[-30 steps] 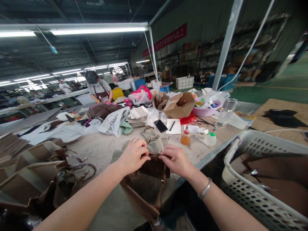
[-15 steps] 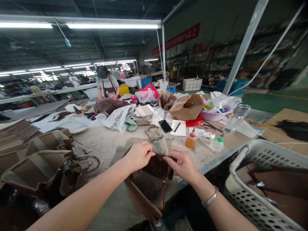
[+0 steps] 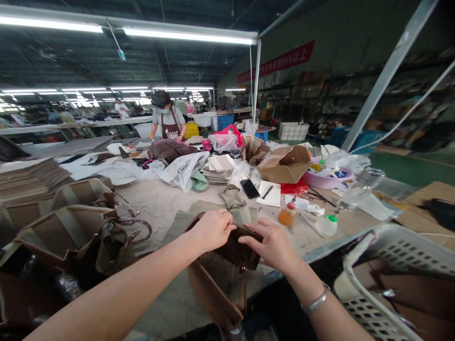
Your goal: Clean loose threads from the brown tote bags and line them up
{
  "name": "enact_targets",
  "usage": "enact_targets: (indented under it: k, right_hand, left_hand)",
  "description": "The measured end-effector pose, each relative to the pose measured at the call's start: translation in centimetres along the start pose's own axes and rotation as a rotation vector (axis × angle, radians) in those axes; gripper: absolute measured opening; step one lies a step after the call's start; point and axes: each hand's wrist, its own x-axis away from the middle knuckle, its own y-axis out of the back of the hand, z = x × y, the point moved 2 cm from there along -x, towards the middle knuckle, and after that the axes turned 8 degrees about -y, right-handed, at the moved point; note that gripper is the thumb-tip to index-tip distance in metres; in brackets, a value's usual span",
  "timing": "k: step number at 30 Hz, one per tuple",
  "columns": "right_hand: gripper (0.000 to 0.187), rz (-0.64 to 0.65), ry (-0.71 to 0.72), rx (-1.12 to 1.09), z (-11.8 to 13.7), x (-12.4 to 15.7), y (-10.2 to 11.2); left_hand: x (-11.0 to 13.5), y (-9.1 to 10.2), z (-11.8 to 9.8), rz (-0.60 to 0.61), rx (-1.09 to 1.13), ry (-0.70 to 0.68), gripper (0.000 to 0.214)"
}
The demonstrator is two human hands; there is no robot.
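Observation:
A brown handbag (image 3: 216, 284) stands at the near edge of the table, its top open towards me and its dark inside showing. My left hand (image 3: 215, 229) pinches the far top rim of the bag, thumb and fingers closed on it. At the right part of the same rim is my right hand (image 3: 268, 241), its fingers over the edge and its thumb lifted a little away on the inner side. A metal zipper end hangs inside the bag below my right hand. The bag's lower part is cut off by the frame.
More unfinished brown bags (image 3: 67, 232) stand at the left. A white plastic basket (image 3: 355, 284) with brown pieces is at the right. Beyond my hands lie a phone (image 3: 250, 188), a jar of orange glue (image 3: 286, 216) and a green-capped bottle (image 3: 327, 225). A co-worker (image 3: 168, 118) stands across the table.
My view has turned slightly left, so the scene sits further right. My right thumb has come away from the rim, while my left hand stays pinched on it.

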Motion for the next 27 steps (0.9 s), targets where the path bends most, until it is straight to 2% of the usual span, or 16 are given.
enact_targets:
  k: [4,6,8,10,13,17,20,24,27]
  right_hand:
    - [0.03,-0.013,0.021,0.125,0.8,-0.8,-0.6]
    - [0.029,-0.035,0.043,0.137,0.9,-0.8,-0.7]
    - [0.028,-0.05,0.054,0.135,0.7,-0.6,-0.6]
    - [0.028,-0.054,0.061,0.135,0.5,-0.5,-0.7]
    - [0.029,-0.056,0.076,0.133,0.5,-0.4,-1.1]
    - [0.029,-0.043,0.088,0.121,0.9,-0.3,-1.3]
    - [0.029,-0.036,0.079,0.125,0.9,-0.2,-1.1]
    - [0.028,-0.03,0.068,0.131,0.8,0.0,-0.8]
    - [0.028,-0.033,0.065,0.135,0.7,0.0,-0.8]
  left_hand:
    - [0.5,1.4,0.3,0.007,0.097,-0.107,0.011]
    - [1.3,2.7,0.8,-0.026,0.162,-0.142,0.023]
    - [2.2,3.9,1.6,-0.081,0.164,-0.08,0.035]
    - [3.2,4.5,2.4,-0.09,0.088,0.021,0.028]
    - [4.0,4.3,2.8,-0.034,-0.078,0.09,0.019]
    - [3.6,3.8,2.4,-0.031,-0.231,0.052,0.018]
    - [2.9,3.7,2.1,-0.024,-0.321,0.027,0.017]
    - [2.8,3.6,2.3,-0.057,-0.416,0.089,0.027]
    - [3.1,3.4,2.5,-0.045,-0.424,0.097,0.024]
